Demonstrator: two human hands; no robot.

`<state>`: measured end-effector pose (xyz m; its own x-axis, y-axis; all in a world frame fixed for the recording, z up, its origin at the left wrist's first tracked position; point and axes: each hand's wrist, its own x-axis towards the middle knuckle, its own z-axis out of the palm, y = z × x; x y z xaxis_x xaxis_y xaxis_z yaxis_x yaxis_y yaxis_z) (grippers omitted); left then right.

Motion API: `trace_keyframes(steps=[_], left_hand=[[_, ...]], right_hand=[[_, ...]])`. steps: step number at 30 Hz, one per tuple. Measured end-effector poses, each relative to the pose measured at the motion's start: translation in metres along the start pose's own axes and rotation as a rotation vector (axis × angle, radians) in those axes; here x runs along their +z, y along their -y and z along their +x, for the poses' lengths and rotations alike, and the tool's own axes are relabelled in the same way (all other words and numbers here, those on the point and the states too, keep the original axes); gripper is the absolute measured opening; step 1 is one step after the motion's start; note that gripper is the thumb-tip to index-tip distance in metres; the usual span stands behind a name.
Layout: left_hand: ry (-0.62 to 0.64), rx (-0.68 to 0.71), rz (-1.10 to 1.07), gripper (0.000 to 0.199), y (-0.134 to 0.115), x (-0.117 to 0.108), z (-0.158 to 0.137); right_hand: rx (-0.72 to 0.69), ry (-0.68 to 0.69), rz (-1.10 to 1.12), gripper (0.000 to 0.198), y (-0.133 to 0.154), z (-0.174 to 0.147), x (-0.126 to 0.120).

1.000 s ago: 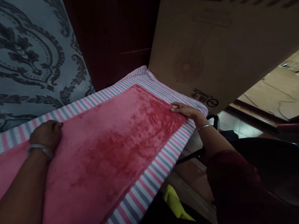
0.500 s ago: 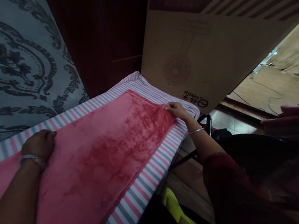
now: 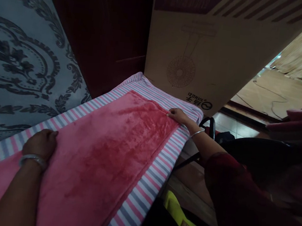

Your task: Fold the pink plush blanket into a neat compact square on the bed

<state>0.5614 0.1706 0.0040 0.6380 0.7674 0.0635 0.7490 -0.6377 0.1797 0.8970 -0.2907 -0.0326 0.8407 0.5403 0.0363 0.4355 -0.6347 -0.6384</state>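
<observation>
A pink plush cloth [image 3: 102, 147] lies spread over a striped pink, grey and white cloth [image 3: 148, 178] that shows as a border around it. At the plush cloth's far right corner, my right hand [image 3: 177, 115] pinches its edge between thumb and fingers. My left hand [image 3: 40, 144] is closed on the plush cloth by its left edge, with the fingers curled under and partly hidden. Darker brushed patches mark the pile between the two hands, and low wrinkles run near the right hand.
A large cardboard box [image 3: 216, 51] with a fan drawing stands at the far end. Patterned wallpaper [image 3: 17, 60] and a dark red panel [image 3: 103, 30] border the left. On the right are a black chair-like frame [image 3: 211, 129] and a yellow-green object [image 3: 176, 209] below the surface.
My right hand has shifted slightly down, still pinching the edge, and the plush cloth near it lies flatter. My left hand stays nearly in place. The view has moved slightly.
</observation>
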Motion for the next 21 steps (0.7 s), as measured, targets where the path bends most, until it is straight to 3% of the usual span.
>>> trace_keyframes(steps=[3, 10, 17, 21], left_hand=[[0.044, -0.016, 0.095, 0.042, -0.002, -0.001, 0.000], [0.070, -0.014, 0.117, 0.044, -0.008, -0.006, -0.004], [0.068, -0.025, 0.120, 0.045, -0.009, -0.007, -0.005], [0.081, -0.029, 0.116, 0.045, -0.008, -0.009, -0.004]], right_hand=[[-0.024, 0.013, -0.032, 0.033, 0.000, -0.005, 0.000], [-0.015, -0.149, -0.147, 0.027, -0.001, -0.015, 0.005], [0.033, -0.029, 0.233, 0.037, -0.007, -0.015, 0.000], [0.119, -0.058, 0.243, 0.037, -0.013, -0.012, -0.005]])
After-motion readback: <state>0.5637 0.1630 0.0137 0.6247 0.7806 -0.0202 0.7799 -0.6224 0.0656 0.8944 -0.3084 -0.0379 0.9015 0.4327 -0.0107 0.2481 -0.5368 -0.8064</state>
